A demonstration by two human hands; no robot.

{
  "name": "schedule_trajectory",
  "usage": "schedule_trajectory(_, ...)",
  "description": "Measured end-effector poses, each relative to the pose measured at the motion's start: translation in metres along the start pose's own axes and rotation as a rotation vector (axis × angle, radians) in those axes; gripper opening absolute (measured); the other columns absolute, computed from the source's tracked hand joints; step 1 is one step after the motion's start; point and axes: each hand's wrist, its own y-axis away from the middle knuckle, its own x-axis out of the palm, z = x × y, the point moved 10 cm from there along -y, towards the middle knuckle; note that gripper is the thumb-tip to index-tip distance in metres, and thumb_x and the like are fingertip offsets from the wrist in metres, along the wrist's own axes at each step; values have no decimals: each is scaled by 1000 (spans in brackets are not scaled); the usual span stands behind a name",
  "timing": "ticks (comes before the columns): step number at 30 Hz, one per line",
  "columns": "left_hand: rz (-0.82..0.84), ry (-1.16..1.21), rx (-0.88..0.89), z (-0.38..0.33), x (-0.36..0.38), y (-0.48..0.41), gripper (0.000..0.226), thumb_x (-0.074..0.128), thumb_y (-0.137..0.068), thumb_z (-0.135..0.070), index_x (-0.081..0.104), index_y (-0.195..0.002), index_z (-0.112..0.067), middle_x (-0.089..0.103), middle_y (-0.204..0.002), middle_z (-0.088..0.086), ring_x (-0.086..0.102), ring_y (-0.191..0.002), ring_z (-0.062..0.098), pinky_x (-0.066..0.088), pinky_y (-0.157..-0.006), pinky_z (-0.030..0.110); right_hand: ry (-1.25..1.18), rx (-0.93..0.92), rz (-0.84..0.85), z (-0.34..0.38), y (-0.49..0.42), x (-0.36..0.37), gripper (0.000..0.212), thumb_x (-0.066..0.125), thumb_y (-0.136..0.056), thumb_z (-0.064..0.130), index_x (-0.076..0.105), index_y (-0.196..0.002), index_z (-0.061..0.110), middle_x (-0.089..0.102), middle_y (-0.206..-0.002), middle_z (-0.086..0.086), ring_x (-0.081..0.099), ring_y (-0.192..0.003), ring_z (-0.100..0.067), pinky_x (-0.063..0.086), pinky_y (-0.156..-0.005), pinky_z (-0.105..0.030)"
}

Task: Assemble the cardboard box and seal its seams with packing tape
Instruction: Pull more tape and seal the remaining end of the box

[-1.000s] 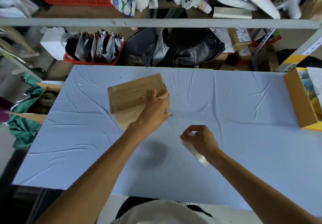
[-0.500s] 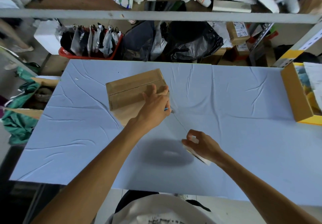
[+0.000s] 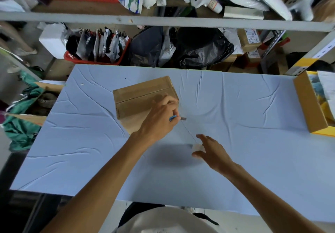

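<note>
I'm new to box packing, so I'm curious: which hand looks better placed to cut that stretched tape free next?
The left hand, probably. It rests against the cardboard box and holds a small blue cutter right where the tape strand leaves the box. The right hand is by the tape roll, fingers spread.

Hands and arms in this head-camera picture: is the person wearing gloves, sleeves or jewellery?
No. The left hand and right hand are bare, without gloves, rings or a watch. Both forearms are uncovered as far as they show. A pale top appears at the bottom edge.

Cardboard box (image 3: 143,96) on table (image 3: 253,160) centre-left; open carton (image 3: 308,104) at right edge
</note>
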Motion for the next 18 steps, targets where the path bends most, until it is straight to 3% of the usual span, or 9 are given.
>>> schedule_trajectory(2,-121,32,78,-3,-10,14,11,70,-83,-16,64,-75,-11,56,-100,0,54,-92,16,36,-73,18,41,-30,-10,6,-2,3,52,61,-90,28,42,-136,12,50,-118,-9,55,-107,-31,46,-92,-38)
schedule_trajectory(6,-109,91,8,20,16,45,11,72,-81,-25,64,-73,-21,57,-80,-10,54,-67,7,46,-59,25,158,-109,60,14,-9,17,48,58,-90,16,41,-135,10,47,-125,-8,49,-115,-30,40,-93,-32)
schedule_trajectory(9,60,166,-220,60,60,53,9,75,-77,-24,68,-74,-19,62,-74,-6,58,-68,12,50,-65,34,155,-169,145,19,-3,36,61,56,-86,5,34,-142,8,43,-139,-10,41,-127,-28,34,-103,-30)
schedule_trajectory(13,188,226,-473,106,104,59,15,80,-72,-18,66,-76,-13,68,-73,4,63,-74,22,45,-65,29,223,-215,49,23,6,51,72,54,-88,3,18,-150,4,41,-145,-17,41,-130,-31,34,-104,-33)
schedule_trajectory(15,210,190,-527,118,117,62,20,80,-70,-15,60,-75,-17,67,-73,0,63,-76,23,45,-64,31,285,-227,45,24,7,64,75,53,-91,4,8,-151,2,38,-146,-20,42,-129,-35,36,-104,-38)
schedule_trajectory(18,178,99,-532,132,124,64,31,76,-70,-10,49,-63,-23,56,-63,-11,64,-78,23,36,-55,25,283,-233,70,24,7,78,77,55,-90,3,8,-151,4,40,-145,-22,48,-123,-38,45,-97,-42)
